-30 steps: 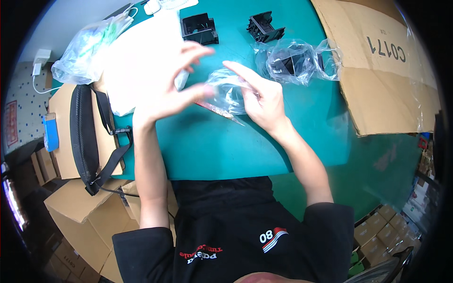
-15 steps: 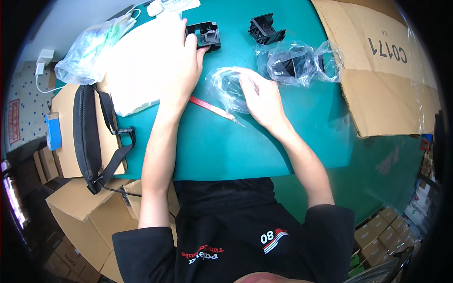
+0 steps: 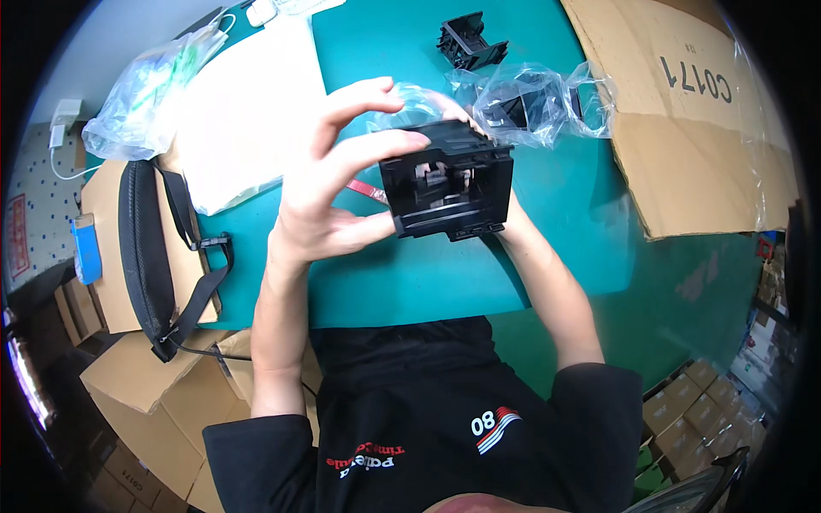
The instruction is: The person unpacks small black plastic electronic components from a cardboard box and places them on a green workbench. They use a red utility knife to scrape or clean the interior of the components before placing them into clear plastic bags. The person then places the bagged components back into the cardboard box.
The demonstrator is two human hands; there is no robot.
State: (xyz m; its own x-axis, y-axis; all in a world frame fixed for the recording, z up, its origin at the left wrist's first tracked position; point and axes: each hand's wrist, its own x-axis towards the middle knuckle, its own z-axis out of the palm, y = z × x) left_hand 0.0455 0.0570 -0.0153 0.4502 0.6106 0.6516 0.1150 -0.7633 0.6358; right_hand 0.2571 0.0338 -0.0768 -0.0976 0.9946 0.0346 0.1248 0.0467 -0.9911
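Close to the camera, my left hand (image 3: 329, 175) grips a hollow black plastic housing (image 3: 410, 224) by its left side, thumb below and index finger on top, other fingers raised. The housing is tilted so its open interior shows. My right hand (image 3: 456, 109) is mostly hidden behind it; only a bit of the hand and the forearm show. A crumpled clear plastic bag (image 3: 415, 101) sits against the right hand, and it has moved along with that hand. Partly covered by the housing, a slim red strip-like tool (image 3: 366, 189) lies on the green tabletop (image 3: 393, 295).
Another black plastic part (image 3: 469, 43) stands at the back. Bagged black parts (image 3: 517, 109) lie beside a large cardboard box (image 3: 693, 154) on the right. At left are a white sheet-like pack (image 3: 244, 120), a filled plastic bag (image 3: 154, 94) and a black strap (image 3: 150, 248).
My left hand has lifted the black housing off the far table and brought it nearer, to the right. My right hand and the clear bag have shifted away from me, behind the housing.
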